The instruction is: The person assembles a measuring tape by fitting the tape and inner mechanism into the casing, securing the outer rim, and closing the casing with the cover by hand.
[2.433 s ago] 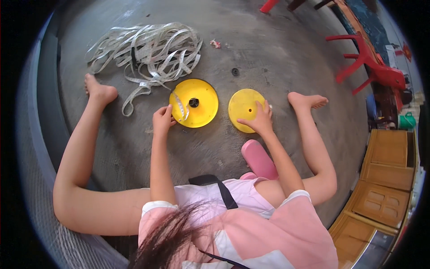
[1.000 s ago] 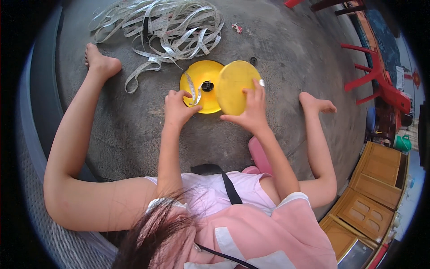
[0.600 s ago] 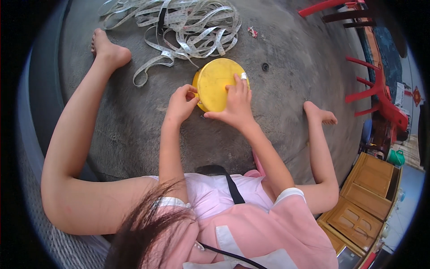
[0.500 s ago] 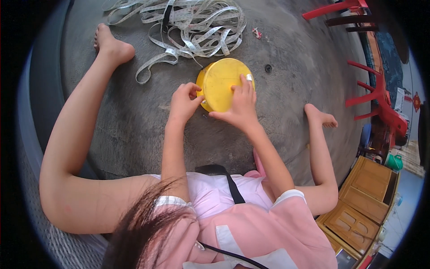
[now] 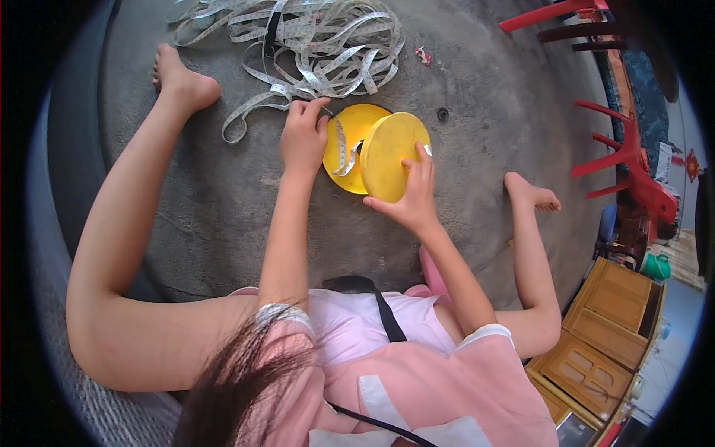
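In front of me on the floor stands a tilted yellow reel [image 5: 395, 153] with two round flanges and a gap between them. My right hand [image 5: 413, 194] grips the near flange, thumb at its lower rim and fingers over its face. My left hand [image 5: 304, 138] is at the reel's left, its fingers pinched on a white measuring tape [image 5: 341, 138]. The strip runs from these fingers down into the gap, towards the hub. Just beyond, a loose tangled heap of the same tape [image 5: 339, 45] lies on the floor, with a black strap [image 5: 273, 28] among its loops.
The grey concrete floor [image 5: 216, 223] lies between my spread legs. A small red-and-white scrap [image 5: 423, 56] and a dark round spot [image 5: 442, 114] are on it. Red plastic chairs [image 5: 633, 160] and a wooden cabinet [image 5: 607, 320] stand at the right.
My left hand has moved up and away from the reel, drawing the tape strip with it. The reel has turned and shifted right, so the gap between its flanges now shows.
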{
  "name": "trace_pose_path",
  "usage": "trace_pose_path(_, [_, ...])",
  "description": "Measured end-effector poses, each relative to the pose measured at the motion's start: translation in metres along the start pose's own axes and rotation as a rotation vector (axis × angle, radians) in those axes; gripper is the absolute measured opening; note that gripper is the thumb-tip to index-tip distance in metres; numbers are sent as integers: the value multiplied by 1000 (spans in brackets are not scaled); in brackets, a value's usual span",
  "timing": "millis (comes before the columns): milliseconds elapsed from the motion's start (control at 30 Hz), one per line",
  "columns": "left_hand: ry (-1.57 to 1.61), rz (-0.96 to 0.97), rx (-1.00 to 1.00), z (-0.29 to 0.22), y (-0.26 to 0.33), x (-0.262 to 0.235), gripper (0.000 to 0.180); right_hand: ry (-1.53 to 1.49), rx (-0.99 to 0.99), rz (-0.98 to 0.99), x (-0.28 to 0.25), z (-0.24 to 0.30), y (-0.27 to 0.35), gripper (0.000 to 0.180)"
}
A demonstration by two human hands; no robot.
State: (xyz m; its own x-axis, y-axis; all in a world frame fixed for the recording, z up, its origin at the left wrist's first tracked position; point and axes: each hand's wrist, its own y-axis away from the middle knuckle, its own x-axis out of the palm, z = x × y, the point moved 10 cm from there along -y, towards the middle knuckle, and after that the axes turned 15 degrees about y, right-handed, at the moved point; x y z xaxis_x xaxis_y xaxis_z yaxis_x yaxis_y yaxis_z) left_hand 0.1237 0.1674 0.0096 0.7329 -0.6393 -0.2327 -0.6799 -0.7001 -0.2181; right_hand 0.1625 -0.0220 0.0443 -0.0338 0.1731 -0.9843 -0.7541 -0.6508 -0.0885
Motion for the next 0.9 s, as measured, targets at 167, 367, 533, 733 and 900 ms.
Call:
trace_pose_path(167, [-143,189,62,7,-17,24,18,-57,128,-130,8,1,12,74])
trace_pose_path(367, [-239,253,133,7,-28,24,11,11,267,-143,13,-2,12,76])
trace_pose_path(533, [-243,252,80,14,-32,10,11,39,260,-136,16,2,10,77])
trace_pose_path(733, [-296,288,48,23,-35,7,10,75,282,-133,20,-4,13,77])
trace_pose_path(900, [-319,272,67,20,-42,-5,11,109,276,-119,20,-1,13,78])
